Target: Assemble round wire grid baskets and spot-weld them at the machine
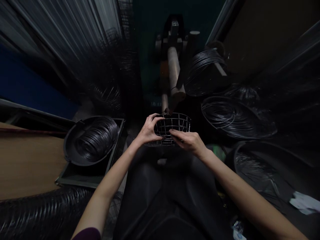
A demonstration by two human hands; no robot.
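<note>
the left hand [147, 131] is holding the wire basket [176, 125] around its left side, near the dark lap cloth's [162, 200] far edge. the right hand [190, 140] is touching the front; i can't tell if it's gripping.

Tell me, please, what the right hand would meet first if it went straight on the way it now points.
The right hand would probably meet the wire basket, directly ahead of it, first; whether they already touch is unclear.
</note>
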